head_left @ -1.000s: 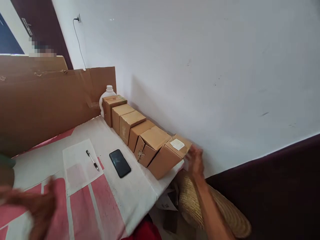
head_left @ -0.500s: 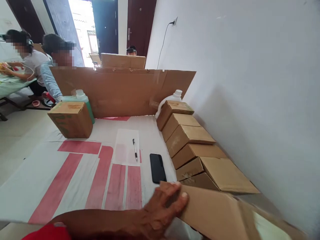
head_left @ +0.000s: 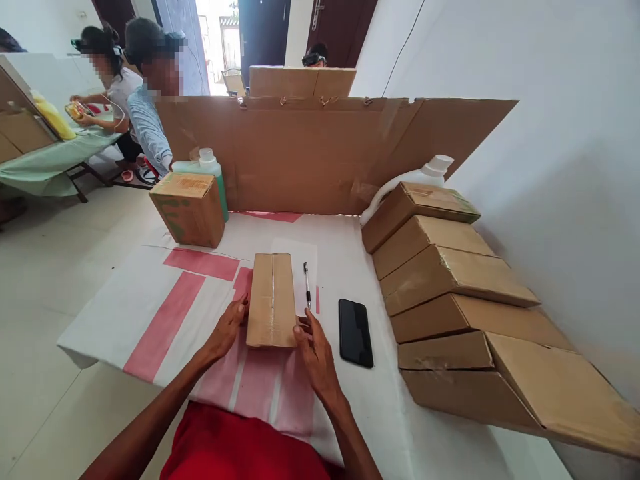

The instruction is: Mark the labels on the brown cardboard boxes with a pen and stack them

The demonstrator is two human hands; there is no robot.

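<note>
A small cardboard box [head_left: 273, 300] with a strip of clear tape along its top is between my two hands over the table. The fingers of my left hand [head_left: 231, 328] press on its left side. On the lower right side, my right hand [head_left: 316, 353] holds it with the thumb near the edge. Partly behind the box is a white sheet of paper [head_left: 295, 250], with a pen [head_left: 307, 285] lying on it. A black phone [head_left: 355, 333] lies to the right of my right hand.
Several cardboard boxes [head_left: 480, 267] line the table's right side by the wall. A brown box [head_left: 190, 210] and a green-filled jug [head_left: 220, 187] stand back left. A white jug [head_left: 435, 172] is back right. A cardboard panel [head_left: 310, 157] borders the far edge; people sit beyond.
The view has swung right and down. The box from the lower right is now at the table's middle, with both my hands on it; earlier only one hand showed.
</note>
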